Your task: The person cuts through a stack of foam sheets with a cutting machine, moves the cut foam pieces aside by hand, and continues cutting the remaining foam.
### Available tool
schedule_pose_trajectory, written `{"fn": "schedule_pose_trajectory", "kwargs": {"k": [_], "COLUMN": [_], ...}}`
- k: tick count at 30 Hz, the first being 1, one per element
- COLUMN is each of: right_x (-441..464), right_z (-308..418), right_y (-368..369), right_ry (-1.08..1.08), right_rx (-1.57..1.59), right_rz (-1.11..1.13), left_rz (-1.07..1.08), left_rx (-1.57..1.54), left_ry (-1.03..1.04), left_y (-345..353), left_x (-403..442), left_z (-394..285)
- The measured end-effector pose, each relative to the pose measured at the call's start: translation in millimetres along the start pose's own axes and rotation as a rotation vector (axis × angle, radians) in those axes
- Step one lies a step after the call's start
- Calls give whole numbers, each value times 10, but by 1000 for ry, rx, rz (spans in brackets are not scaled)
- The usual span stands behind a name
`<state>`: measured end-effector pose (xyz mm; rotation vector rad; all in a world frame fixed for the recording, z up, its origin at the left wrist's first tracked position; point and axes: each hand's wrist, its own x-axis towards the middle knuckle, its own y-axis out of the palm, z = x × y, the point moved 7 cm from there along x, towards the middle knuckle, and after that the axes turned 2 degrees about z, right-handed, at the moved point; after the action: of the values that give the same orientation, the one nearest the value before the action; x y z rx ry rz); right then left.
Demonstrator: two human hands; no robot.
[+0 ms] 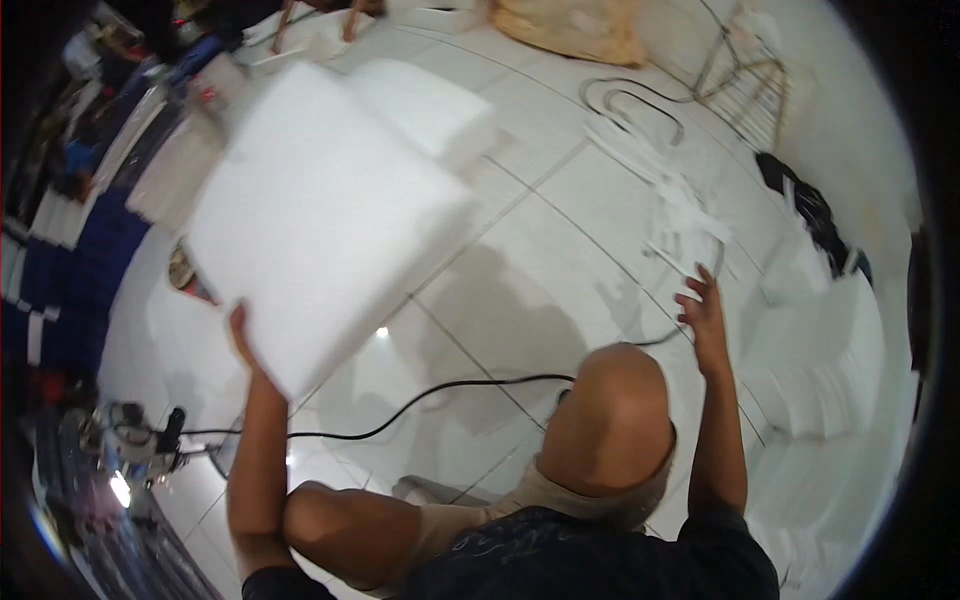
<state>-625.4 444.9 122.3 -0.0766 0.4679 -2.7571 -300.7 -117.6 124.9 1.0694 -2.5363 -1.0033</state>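
My left hand (pixel 243 338) grips the near left edge of a large white foam block (pixel 320 220), its fingers partly hidden by the block. The block looks tilted and slightly blurred, and covers part of a second white foam block (pixel 425 110) behind it. On the other side, my right hand (pixel 703 307) is raised above the floor with its fingers apart and slightly curled. Just beyond those fingertips lies a heap of thin white strips (pixel 685 205); one strip ends close to the fingers, and I cannot tell whether they touch.
A black cable (pixel 450 385) crosses the tiled floor (pixel 480 310) in front of my knees. Stacked white sheets (pixel 820 360) stand at the right. A machine with a lit lamp (pixel 130 460) and dark blue stacks (pixel 70 270) are at the left. A yellowish bag (pixel 570 30) lies at the back.
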Motion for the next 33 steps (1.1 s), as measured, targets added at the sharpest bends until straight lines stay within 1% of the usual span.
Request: {"fn": "schedule_pose_trajectory", "kwargs": {"k": [1,2,3,5,6,7,8,9,10,11,12,13,14,16,18,20,22,23,25,26,27,28,29,31,32,33], "right_x": [159,255,264,221,144,11,4,112,192,245,394,542,611,811,902,972,989,910,843,801,759,706,693,705,660,563], "right_z": [22,20,88,4,-57,153,167,190,239,375,579,724,798,984,990,811,646,587,455,513,572,618,661,734,906,1201], "right_y": [425,895,1337,2180,2550,2753,2945,3129,3264,3360,3394,3342,3274,3059,2715,2388,2181,2167,1963,1906,1837,1690,1505,980,642,336], "right_ry": [-89,-97,45,86,33,69,9,115,223,213,230,247,249,84,34,82,88,96,147,144,130,112,93,47,-31,-130], "right_rx": [49,66,271,346,264,188,278,485,693,696,849,1001,1002,1039,1026,1017,972,958,1008,998,1054,1103,1078,1010,969,924], "right_rz": [129,315,507,870,1040,1094,1200,1143,1069,1058,979,896,891,634,480,375,466,485,331,304,266,199,109,-143,-315,-380], "left_rz": [-54,-109,-78,-8,32,4,-24,38,52,13,-23,-13,-46,-128,-23,-81,-21,-43,36,54,136,238,380,501,467,352], "left_rx": [83,156,154,121,98,109,128,149,152,201,250,249,253,316,343,423,282,273,399,386,423,447,463,489,418,437], "left_ry": [-21,-49,-91,-194,-235,-215,-204,-209,-202,-98,3,38,21,275,429,390,334,338,209,192,221,234,133,123,101,110], "left_y": [239,336,501,570,603,710,815,906,970,995,1091,1272,1434,1713,1879,2031,2222,2198,2313,2267,2227,2253,2295,1426,1831,1850], "left_x": [-77,-162,-260,-278,-283,-249,-217,-123,38,230,387,501,532,558,592,474,298,200,118,149,184,173,101,696,446,496], "left_z": [55,79,141,301,401,443,491,545,634,670,676,703,783,936,1270,1641,1814,1840,2003,2088,2141,2224,2140,2597,2024,1798]}}
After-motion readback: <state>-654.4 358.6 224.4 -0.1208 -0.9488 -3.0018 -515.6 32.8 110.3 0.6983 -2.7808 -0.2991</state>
